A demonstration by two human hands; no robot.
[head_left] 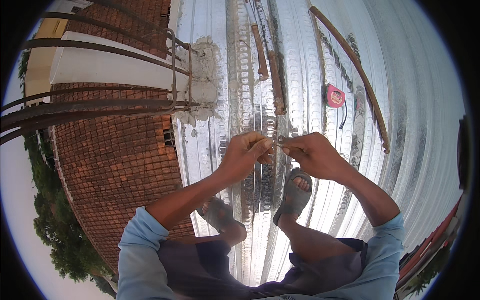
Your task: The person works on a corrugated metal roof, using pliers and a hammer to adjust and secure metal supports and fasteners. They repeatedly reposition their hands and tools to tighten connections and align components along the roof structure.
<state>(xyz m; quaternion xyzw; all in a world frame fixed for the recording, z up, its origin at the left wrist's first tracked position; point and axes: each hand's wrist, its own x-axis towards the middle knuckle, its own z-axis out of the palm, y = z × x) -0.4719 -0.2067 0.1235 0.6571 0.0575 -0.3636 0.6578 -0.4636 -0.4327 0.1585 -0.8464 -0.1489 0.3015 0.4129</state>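
Note:
My left hand (243, 155) and my right hand (312, 154) meet in front of me, fingertips together. Between them they pinch a thin piece of wire (278, 143) with a small loop at the right hand's side. Both hands hover above a corrugated metal deck (410, 130), over my sandalled feet (295, 192). I squat on the deck with blue sleeves pushed up my forearms.
Several rusty steel bars (272, 70) lie on the deck ahead, one long bar (357, 70) running to the right. A pink tape measure (335, 96) rests beside them. At left, a rebar cage (100, 105) sticks out past a concrete lump (202, 75), above a tiled roof (115, 165) far below.

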